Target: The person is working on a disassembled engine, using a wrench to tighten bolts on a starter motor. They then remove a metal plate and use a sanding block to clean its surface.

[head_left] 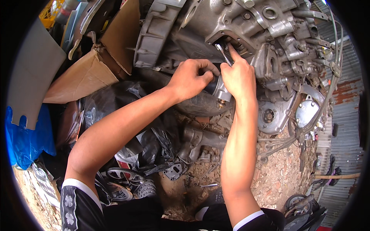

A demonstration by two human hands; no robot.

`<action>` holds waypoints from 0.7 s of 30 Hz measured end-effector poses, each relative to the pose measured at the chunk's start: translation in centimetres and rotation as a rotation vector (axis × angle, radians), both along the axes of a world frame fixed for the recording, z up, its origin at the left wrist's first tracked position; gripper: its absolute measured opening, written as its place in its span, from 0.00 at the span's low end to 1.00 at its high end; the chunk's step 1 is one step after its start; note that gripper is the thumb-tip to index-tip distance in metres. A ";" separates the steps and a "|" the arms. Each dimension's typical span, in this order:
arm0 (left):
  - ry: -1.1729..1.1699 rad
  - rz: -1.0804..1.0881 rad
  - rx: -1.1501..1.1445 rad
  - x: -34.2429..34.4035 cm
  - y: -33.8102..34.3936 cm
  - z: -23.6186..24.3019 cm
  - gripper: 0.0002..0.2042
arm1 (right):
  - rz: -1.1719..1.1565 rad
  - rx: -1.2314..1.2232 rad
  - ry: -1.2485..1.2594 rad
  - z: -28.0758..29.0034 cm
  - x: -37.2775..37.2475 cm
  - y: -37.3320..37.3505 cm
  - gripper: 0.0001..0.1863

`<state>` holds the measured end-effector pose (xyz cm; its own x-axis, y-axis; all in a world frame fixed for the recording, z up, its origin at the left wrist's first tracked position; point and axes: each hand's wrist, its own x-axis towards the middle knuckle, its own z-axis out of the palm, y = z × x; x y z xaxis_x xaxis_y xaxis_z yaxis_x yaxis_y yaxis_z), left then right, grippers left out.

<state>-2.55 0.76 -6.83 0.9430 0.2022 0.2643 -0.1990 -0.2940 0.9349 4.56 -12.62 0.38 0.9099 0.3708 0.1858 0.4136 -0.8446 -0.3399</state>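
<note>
A large grey metal gearbox housing [235, 21] stands in front of me, with a rectangular opening in its side. My right hand [239, 75] is closed around a shiny wrench [224, 55], whose end lies at this opening. The index finger of that hand reaches into the opening. Just left of it, my left hand [192, 79] is curled, thumb against fingers; whatever it grips is hidden. Between and below the hands a silvery cylindrical metal part [222, 92] with a brass-coloured tip points downward. I cannot tell whether the left fingers touch it.
At the left stand an open cardboard box [83, 79], black plastic bags [111, 100] and a blue bag [32, 134]. Loose metal parts [196, 142] and a small wrench [209, 185] lie on the dirt floor. Cables [325, 104] hang at the right before corrugated sheeting [347, 127].
</note>
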 end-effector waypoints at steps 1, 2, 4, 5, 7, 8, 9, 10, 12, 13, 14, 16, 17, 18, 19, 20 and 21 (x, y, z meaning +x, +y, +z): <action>0.038 -0.003 -0.020 0.0 -0.2 0.5 0.12 | 0.009 0.006 -0.015 -0.3 0.5 -0.3 0.36; 0.077 -0.006 -0.041 0.1 -0.5 1.0 0.12 | 0.018 0.013 -0.030 -0.6 0.9 -0.7 0.36; 0.067 0.029 -0.056 0.3 0.0 0.6 0.13 | -0.015 -0.039 -0.002 -0.4 0.1 0.0 0.37; 0.062 0.047 -0.064 0.3 0.2 0.4 0.13 | -0.031 -0.065 0.012 -0.3 -0.4 0.3 0.37; 0.053 0.037 -0.038 0.1 0.2 0.0 0.12 | -0.043 -0.037 0.040 -0.2 -1.0 0.3 0.38; 0.049 0.033 -0.025 0.1 0.3 -0.2 0.12 | -0.048 -0.022 0.055 -0.1 -1.0 0.3 0.38; 0.051 0.038 -0.037 -0.1 0.3 -0.2 0.12 | -0.058 -0.018 0.083 0.0 -0.9 0.2 0.38; 0.053 0.043 -0.048 -0.2 0.4 -0.2 0.12 | -0.022 0.017 0.049 -0.3 -0.5 0.1 0.39; 0.064 0.053 -0.064 -0.3 0.6 -0.1 0.12 | 0.049 0.085 -0.023 -0.7 0.3 -0.1 0.39; 0.073 0.058 -0.069 -0.2 0.8 0.0 0.12 | 0.026 0.091 0.009 -0.7 0.2 -0.2 0.39; 0.081 0.062 -0.074 -0.2 0.8 0.0 0.12 | 0.013 0.107 0.058 -0.7 0.2 -0.3 0.39; 0.069 0.068 -0.110 -0.1 0.8 -0.1 0.12 | -0.007 0.142 0.155 -0.7 0.1 -0.3 0.39; 0.062 0.070 -0.129 -0.1 0.7 -0.1 0.12 | -0.005 0.172 0.140 -0.7 0.1 -0.3 0.39; 0.061 0.074 -0.112 -0.1 0.6 -0.1 0.12 | -0.004 0.200 0.127 -0.8 -0.1 -0.3 0.39; 0.061 0.078 -0.095 -0.2 0.5 -0.1 0.12 | -0.003 0.228 0.114 -0.9 -0.3 -0.3 0.39; 0.060 0.082 -0.078 -0.2 0.5 -0.1 0.12 | 0.015 0.230 0.057 -1.1 -0.3 -0.5 0.39; 0.049 0.083 -0.089 -0.2 0.5 -0.2 0.12 | 0.033 0.231 0.002 -1.3 -0.3 -0.7 0.39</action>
